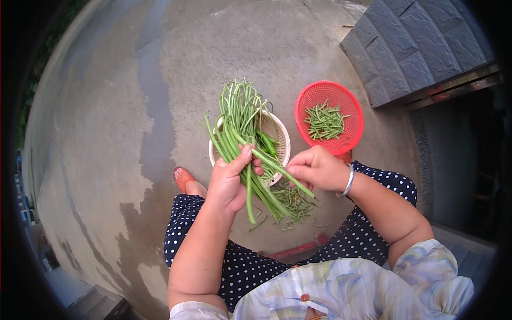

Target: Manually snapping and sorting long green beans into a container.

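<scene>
My left hand (234,178) is closed around a bunch of long green beans (234,146), which stick out above and below the fist. At the bunch's right side, the fingertips of my right hand (318,170) pinch one bean that slants down to the right. Below the hands is a white plastic basket (285,138). More thin long beans (240,98) lie in it and hang over its far rim, beside green chili peppers (269,144). To the right, a red plastic colander (356,116) holds short cut bean pieces (326,122).
Trimmed bean scraps (292,200) are heaped on the concrete floor (224,44) between my feet. My foot in an orange sandal (185,180) is at the left. A grey stone-tiled wall corner (408,48) stands at the upper right. Something red (296,252) lies low between my knees.
</scene>
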Motion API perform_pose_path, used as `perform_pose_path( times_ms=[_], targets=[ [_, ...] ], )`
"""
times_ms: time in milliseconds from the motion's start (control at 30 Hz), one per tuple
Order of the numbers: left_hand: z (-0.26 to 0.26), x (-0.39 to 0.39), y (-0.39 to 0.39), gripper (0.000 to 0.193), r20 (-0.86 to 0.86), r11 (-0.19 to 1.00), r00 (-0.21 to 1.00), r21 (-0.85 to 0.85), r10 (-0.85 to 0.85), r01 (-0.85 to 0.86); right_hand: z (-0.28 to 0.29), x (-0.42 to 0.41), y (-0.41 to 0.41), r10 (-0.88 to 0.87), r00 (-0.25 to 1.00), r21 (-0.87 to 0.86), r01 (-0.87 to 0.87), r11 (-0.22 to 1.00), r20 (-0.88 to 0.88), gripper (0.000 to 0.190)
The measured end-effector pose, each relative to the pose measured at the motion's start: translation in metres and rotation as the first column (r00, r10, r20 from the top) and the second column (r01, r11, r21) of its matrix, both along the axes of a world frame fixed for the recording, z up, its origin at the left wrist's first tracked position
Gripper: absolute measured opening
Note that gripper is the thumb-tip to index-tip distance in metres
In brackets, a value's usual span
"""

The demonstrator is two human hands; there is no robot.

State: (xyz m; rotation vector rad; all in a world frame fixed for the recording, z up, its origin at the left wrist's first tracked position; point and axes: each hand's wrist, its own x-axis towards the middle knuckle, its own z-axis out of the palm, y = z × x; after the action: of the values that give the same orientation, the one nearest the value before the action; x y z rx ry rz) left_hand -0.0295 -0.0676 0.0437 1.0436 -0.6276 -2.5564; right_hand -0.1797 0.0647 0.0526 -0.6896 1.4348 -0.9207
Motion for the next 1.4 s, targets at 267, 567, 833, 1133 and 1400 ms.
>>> perform_pose_path(
  times_ms=[267, 567, 833, 1133, 1400],
  targets=[
    [-0.011, 0.005, -0.001, 0.012, 0.036, 0.998, 0.999, -0.063, -0.006, 0.008, 0.008, -0.003, 0.010, -0.158, 0.847, 0.125, 0.110, 0.986, 0.507, 0.025],
    [-0.005, 0.002, -0.002, 0.013, 0.064, 0.999, 0.997, -0.023, -0.031, 0.033, 0.000, -0.003, 0.015, -0.005, 0.898, 0.018, -0.003, 1.000, 0.439, 0.021],
    [-0.007, -0.002, -0.002, 0.014, 0.210, 1.000, 0.977, -0.010, 0.023, -0.022, 0.017, 0.010, 0.012, -0.078, 0.678, -0.492, -0.445, 0.748, -0.731, 0.014],
    [-0.009, -0.002, 0.000, 0.014, 0.211, 0.997, 0.975, 0.006, 0.073, -0.076, 0.033, 0.008, 0.019, -0.211, 0.956, -0.268, 0.262, 0.927, 0.205, 0.012],
    [-0.011, -0.004, 0.008, 0.014, 0.200, 0.998, 0.979, -0.054, -0.033, 0.044, 0.002, 0.003, 0.011, -0.284, 0.763, 0.096, 0.283, 0.954, 0.581, 0.013]
  ],
)
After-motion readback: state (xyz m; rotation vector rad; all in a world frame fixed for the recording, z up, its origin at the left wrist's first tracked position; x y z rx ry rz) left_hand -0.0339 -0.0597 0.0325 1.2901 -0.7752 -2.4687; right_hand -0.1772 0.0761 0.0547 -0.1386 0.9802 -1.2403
